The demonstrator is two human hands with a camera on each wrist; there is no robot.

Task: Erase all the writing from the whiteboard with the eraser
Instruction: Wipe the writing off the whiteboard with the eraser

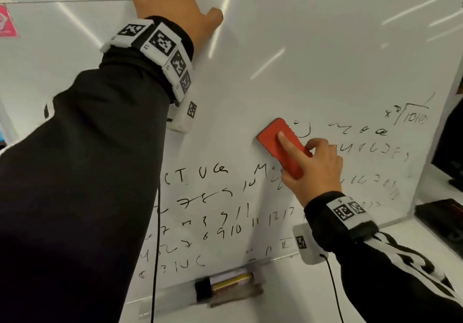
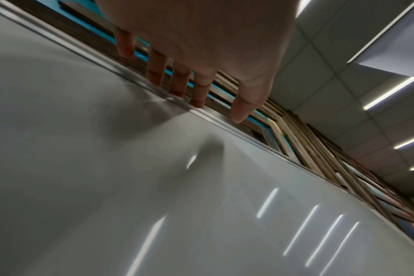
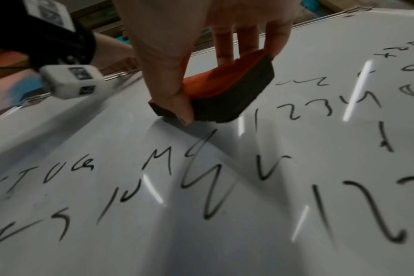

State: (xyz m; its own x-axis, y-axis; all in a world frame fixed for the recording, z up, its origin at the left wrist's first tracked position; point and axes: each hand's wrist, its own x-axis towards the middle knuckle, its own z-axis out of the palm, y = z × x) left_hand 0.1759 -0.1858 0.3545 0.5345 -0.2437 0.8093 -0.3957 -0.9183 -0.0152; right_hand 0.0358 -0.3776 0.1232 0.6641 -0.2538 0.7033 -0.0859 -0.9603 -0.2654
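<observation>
A whiteboard [image 1: 288, 54] fills the head view, its upper half blank and its lower half covered in black writing [image 1: 215, 212]. My right hand [image 1: 313, 167] grips a red eraser [image 1: 280, 147] with a dark felt underside [image 3: 232, 100], pressed flat on the board at mid-height, index finger lying along its back. More writing [image 3: 201, 179] spreads below and right of the eraser [image 3: 225, 82]. My left hand [image 1: 170, 4] rests at the board's top edge, fingers hooked over the metal frame [image 2: 135, 78], thumb [image 1: 213, 16] on the board face.
A marker [image 1: 225, 285] with a black cap lies on the tray at the board's bottom edge. A pink sticker [image 1: 7, 21] sits at the upper left. A dark object [image 1: 443, 217] lies on the white table right of the board.
</observation>
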